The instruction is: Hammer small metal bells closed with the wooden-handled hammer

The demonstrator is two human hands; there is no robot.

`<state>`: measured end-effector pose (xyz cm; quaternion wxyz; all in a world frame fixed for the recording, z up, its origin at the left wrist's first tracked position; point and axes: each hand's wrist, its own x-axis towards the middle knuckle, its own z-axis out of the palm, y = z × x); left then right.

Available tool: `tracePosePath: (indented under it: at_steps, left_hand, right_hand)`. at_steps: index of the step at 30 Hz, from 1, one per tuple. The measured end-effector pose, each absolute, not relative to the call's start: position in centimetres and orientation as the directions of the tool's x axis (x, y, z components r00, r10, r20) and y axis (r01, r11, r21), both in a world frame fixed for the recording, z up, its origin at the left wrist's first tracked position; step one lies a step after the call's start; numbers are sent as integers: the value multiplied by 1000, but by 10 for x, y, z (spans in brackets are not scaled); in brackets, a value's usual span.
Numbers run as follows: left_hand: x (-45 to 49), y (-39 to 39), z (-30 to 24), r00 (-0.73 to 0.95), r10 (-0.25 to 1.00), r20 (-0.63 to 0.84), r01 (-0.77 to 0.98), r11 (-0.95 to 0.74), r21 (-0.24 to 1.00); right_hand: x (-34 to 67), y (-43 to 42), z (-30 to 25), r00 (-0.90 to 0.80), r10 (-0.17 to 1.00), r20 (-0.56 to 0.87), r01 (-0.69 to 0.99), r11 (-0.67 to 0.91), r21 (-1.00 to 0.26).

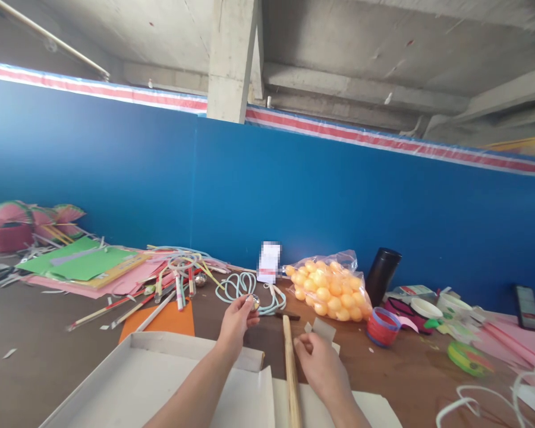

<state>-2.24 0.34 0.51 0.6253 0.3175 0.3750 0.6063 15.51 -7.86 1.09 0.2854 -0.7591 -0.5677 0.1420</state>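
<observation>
My left hand [237, 324] is closed, thumb and fingers pinching a small shiny silver ball [255, 302] above the table. Just behind it lies a coiled pale-blue cord [236, 288]. My right hand [320, 362] is closed too, its fingers curled with the tips together. Whatever may be between those fingertips is too small or hidden to make out. Pale scraps of card [324, 329] show just behind the right hand. Between my hands lies a hammer [290, 362] with a wooden handle pointing toward me and a dark head at the far end.
A shallow white box [160, 340] sits under my left forearm. Behind are a bag of orange balls [327, 288], a black bottle [383, 276] and a blue-red tape roll [382, 327]. Coloured paper [78, 260] and sticks pile up left. A green tape roll [469, 358] and phone [527, 307] lie right.
</observation>
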Motion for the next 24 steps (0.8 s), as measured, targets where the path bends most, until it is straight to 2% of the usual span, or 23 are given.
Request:
tracePosePath:
  at_steps: [3, 6, 13, 24]
  left_hand:
    - [-22, 4, 5, -25, 995, -93, -500, 68, 863]
    - [-23, 4, 4, -20, 995, -97, -496, 74, 865]
    - [-23, 6, 1, 1, 998, -69, -502, 60, 863]
    - [-20, 6, -4, -3, 1000, -25, -469, 21, 883]
  right_hand:
    - [160, -78, 17, 389, 898, 205, 798, -218, -561]
    - [170, -76, 20, 462, 862, 207, 799, -304, -518]
    - [194, -69, 17, 464, 885, 39, 820, -412, -398]
    - [210, -51, 16, 433, 899, -65, 818, -423, -391]
